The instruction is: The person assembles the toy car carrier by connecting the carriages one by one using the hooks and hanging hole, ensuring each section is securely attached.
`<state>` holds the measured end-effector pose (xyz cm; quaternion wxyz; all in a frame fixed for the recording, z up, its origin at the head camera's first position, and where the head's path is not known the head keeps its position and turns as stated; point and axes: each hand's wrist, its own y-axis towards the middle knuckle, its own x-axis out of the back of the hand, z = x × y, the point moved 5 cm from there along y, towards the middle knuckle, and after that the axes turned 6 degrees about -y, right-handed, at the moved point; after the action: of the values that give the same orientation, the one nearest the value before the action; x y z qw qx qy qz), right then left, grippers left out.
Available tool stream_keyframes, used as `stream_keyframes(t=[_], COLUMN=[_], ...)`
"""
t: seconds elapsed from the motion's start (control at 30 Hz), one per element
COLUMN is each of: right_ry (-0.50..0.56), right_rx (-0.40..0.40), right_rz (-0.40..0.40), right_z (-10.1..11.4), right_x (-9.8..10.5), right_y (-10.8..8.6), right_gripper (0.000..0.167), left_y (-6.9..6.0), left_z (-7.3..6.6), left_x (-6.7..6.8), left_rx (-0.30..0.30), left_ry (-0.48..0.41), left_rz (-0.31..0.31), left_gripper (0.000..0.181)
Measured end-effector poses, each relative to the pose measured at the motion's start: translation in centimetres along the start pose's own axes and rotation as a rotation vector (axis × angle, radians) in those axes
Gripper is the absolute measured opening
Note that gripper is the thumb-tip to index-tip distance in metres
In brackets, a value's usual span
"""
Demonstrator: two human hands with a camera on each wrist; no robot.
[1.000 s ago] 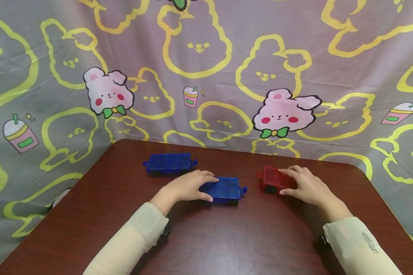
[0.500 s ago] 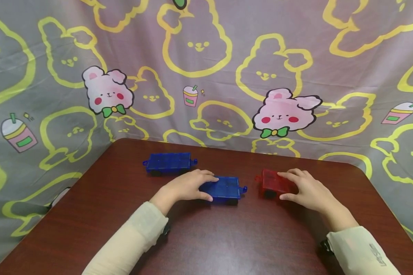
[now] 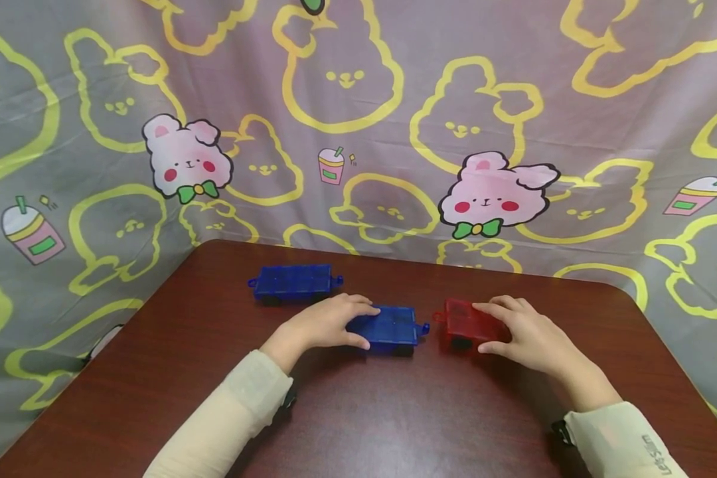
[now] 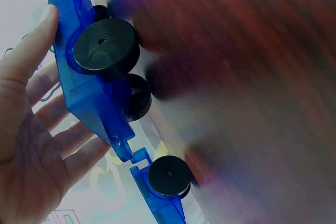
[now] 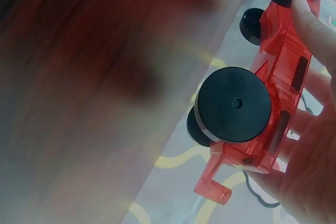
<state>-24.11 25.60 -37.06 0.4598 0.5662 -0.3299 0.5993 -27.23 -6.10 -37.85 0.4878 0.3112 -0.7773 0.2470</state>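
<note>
In the head view my left hand (image 3: 325, 324) grips a translucent blue toy car base (image 3: 390, 325) by its sides, thumb in front and fingers behind. The left wrist view shows its black wheels (image 4: 106, 48) facing the tabletop. My right hand (image 3: 528, 332) likewise holds a translucent red toy car base (image 3: 467, 320); a bent red hook (image 5: 212, 186) and black wheels show in the right wrist view. A red loop (image 3: 439, 317) on its left end stands a small gap from the blue hook (image 3: 423, 329). My palm and fingers cover part of each base.
A second, longer-looking blue toy car base (image 3: 294, 281) stands behind my left hand, with a coupling piece at each end. All rest on a dark red-brown wooden table (image 3: 382, 411). A grey patterned cloth (image 3: 364, 153) hangs just past the table's back edge.
My right hand has slid the red car base leftward and slightly nearer to me, narrowing the gap to the held blue one. My left hand and both blue bases have stayed put.
</note>
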Motion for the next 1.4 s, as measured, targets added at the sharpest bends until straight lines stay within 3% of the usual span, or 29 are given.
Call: stream_keyframes(t=[0.7, 1.4], right_ry=[-0.01, -0.014], right_rx=[0.051, 0.05], right_rz=[0.009, 0.042], right_z=[1.6, 1.6], right_x=[-0.7, -1.4], right_y=[0.2, 0.1], right_gripper=[0.071, 0.073], left_y=[0.1, 0.0], left_z=[0.0, -0.1], left_x=[0.1, 0.0], left_rx=[0.0, -0.011], left_ry=[0.003, 0.001], left_rz=[-0.008, -0.009], left_gripper=[0.065, 0.064])
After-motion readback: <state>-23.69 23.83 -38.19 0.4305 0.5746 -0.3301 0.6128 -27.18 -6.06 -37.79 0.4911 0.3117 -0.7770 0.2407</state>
